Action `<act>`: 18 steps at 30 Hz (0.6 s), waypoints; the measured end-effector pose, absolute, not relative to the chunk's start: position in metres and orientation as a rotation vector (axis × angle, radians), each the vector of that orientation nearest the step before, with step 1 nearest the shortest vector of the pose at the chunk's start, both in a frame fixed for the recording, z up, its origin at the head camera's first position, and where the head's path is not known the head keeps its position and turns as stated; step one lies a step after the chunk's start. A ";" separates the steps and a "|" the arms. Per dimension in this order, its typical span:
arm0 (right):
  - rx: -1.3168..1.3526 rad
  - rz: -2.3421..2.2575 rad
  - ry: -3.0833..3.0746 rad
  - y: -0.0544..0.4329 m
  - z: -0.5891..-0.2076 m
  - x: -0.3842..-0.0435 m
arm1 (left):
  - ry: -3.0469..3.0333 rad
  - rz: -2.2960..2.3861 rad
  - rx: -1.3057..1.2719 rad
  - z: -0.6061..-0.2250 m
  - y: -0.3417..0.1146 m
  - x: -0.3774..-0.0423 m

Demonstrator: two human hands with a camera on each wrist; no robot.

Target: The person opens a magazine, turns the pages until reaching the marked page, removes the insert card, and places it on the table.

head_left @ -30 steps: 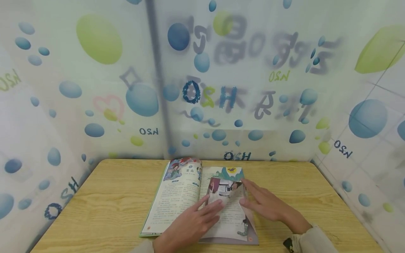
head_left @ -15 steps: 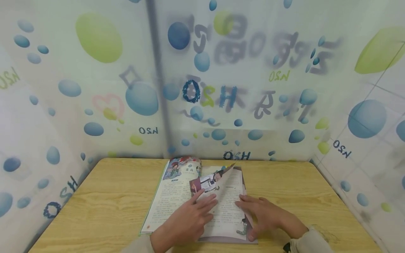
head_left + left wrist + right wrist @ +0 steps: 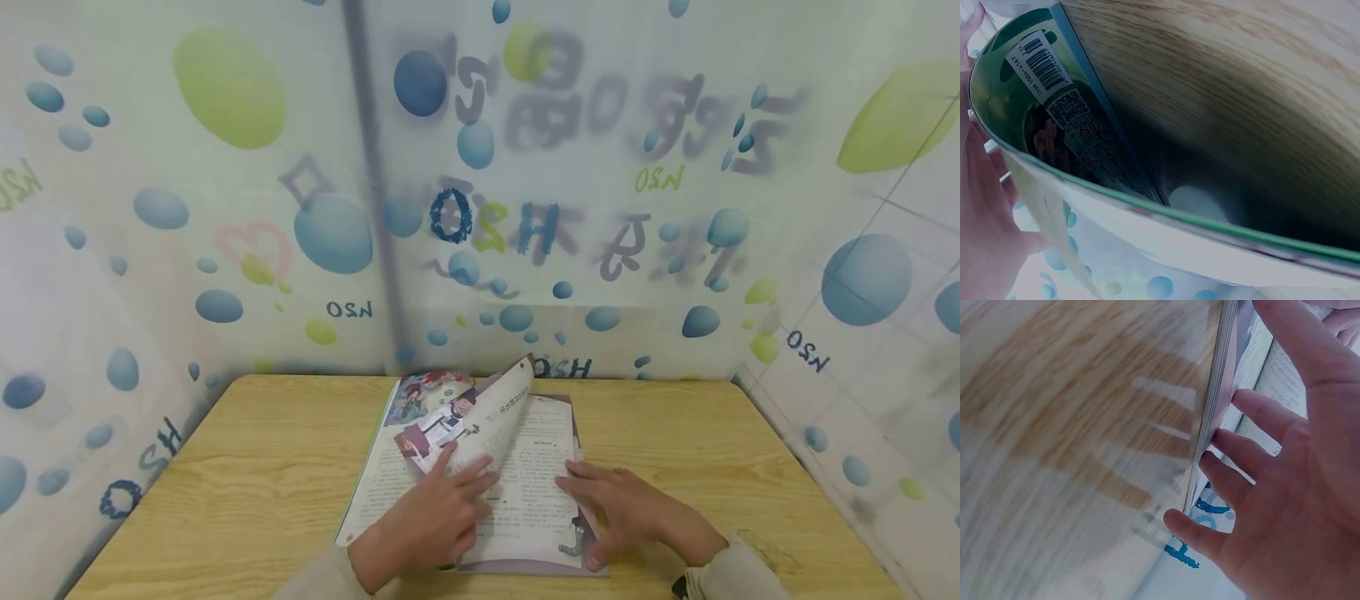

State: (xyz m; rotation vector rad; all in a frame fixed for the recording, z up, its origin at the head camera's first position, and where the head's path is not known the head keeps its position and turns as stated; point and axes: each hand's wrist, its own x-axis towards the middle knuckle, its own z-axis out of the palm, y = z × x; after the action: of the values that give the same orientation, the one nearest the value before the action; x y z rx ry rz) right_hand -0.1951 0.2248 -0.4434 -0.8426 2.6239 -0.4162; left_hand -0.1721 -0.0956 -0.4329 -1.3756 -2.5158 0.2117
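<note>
An open magazine (image 3: 543, 500) lies on the wooden table. One of its pages (image 3: 487, 417) is partway over, its top corner standing up and its picture side curling across the left-hand pages. My left hand (image 3: 427, 512) is on this page near the fold, fingers extended against the paper. In the left wrist view the green back cover (image 3: 1029, 56) with its barcode bows up from the tabletop, and that hand shows only at the left edge. My right hand (image 3: 637, 508) rests along the magazine's right edge; in the right wrist view its fingers (image 3: 1235, 475) are spread along the page edges.
The wooden table (image 3: 247, 467) extends on both sides of the magazine. Behind it and at both sides stand pale curtain walls (image 3: 480, 317) printed with blue and green bubbles.
The page has swung from the right side over toward the left, with my left hand shifting slightly left. My right hand came down from the upper right edge to the lower right edge, then stayed.
</note>
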 end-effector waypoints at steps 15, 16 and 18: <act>-0.879 -0.437 2.630 0.225 -0.441 -0.194 | -2.574 0.203 -1.296 -0.435 -0.098 -0.178; -0.881 -0.440 2.630 0.225 -0.441 -0.194 | -2.572 0.217 -1.284 -0.435 -0.099 -0.178; -0.882 -0.452 2.628 0.225 -0.441 -0.193 | -2.573 0.238 -1.259 -0.435 -0.100 -0.178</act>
State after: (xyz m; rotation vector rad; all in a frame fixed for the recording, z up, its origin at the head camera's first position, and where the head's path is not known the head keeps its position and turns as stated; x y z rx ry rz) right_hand -0.1931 0.2253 -0.4409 -0.8816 2.6279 -0.4521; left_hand -0.1784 -0.0999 -0.4349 -1.2588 -2.5729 0.2385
